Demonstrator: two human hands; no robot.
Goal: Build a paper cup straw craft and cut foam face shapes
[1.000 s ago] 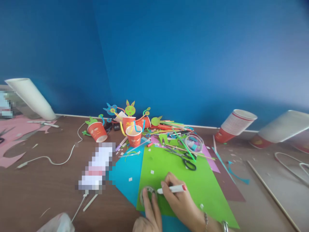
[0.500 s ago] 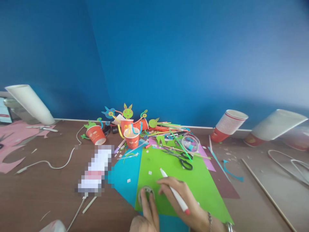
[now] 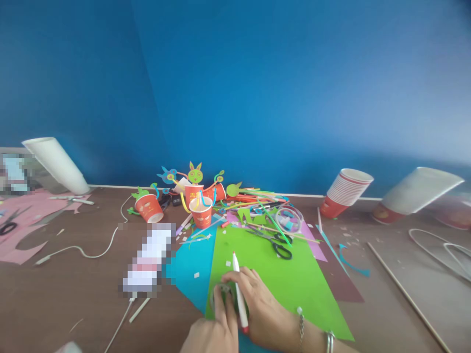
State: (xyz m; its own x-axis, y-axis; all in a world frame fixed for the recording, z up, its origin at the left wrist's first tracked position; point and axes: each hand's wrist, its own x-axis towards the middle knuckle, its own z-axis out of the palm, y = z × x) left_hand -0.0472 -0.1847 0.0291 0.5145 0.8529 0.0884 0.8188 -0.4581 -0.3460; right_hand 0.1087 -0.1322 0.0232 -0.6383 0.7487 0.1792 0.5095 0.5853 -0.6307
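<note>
R hand grips a white marker just beside a round item, which lies at the near L corner of the green sheet. L hand rests on it, can't tell if gripping; scissors lie toward sheet's far end.

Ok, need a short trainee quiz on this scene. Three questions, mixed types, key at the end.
1. What does the right hand hold?
a) a straw
b) a white marker
c) a paper cup

2. True or false: the scissors nearest the hands have black handles.

3. Fill in the colour: the fingers of the left hand rest on a round object, which lies on a ____ sheet.

Key: 1 b; 2 true; 3 green.
</note>
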